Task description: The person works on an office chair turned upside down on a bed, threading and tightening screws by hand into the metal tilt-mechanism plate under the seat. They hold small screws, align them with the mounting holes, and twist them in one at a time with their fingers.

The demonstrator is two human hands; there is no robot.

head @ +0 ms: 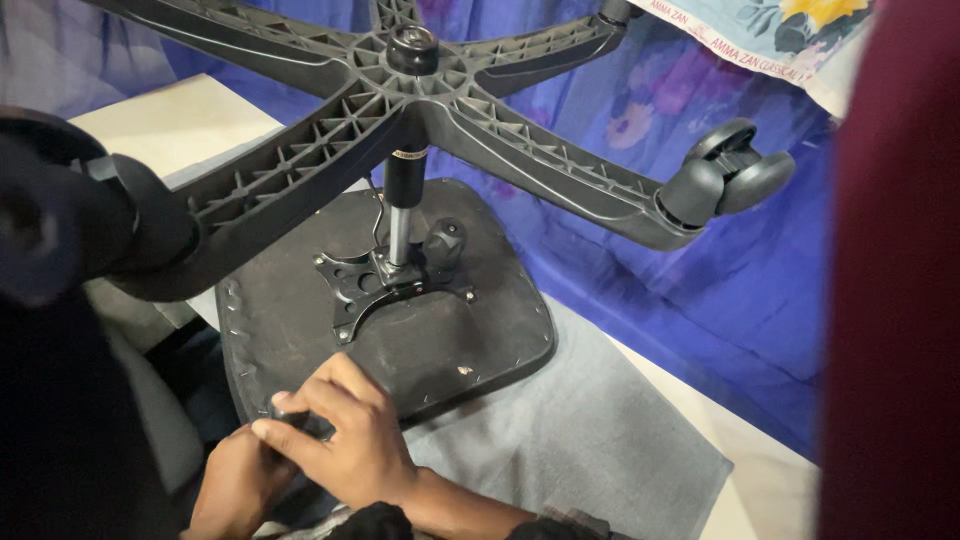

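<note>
**Upturned swivel chair, both hands at the near seat edge**

Position and clearances. The chair lies inverted, its seat underside (400, 320) resting flat on a grey cloth (590, 440) spread over a pale floor (170, 125). The near-left rim of the seat, dotted with a row of staples, is where both hands work. To the right of the seat the grey cloth lies bare up to its edge; beyond it a blue floral sheet (740, 290) hangs or drapes down to the floor. A dark red surface (900, 300) fills the right margin of the view, blurred and not identifiable. On the left a caster (60, 215) sits very close to the camera and overhangs the hands' side of the seat.

Item. Black seat pan with rounded corners, scuffed and dusty. A black metal mounting plate (375, 285) is fixed at its centre, with a round knob (445, 240) beside it. A chrome-and-black gas column (402, 200) rises upright from the plate to the hub of a five-armed black plastic base (420, 95), ribbed on its exposed face. A twin-wheel caster (730, 175) caps the right-hand arm, well clear of the seat.

Hands. The right hand (350, 440) curls over a small black object (295, 415) at the seat rim, fingers clenched around it. The left hand (235, 485) presses in just beside and below, touching the same object; whether it grips it cannot be told.
</note>
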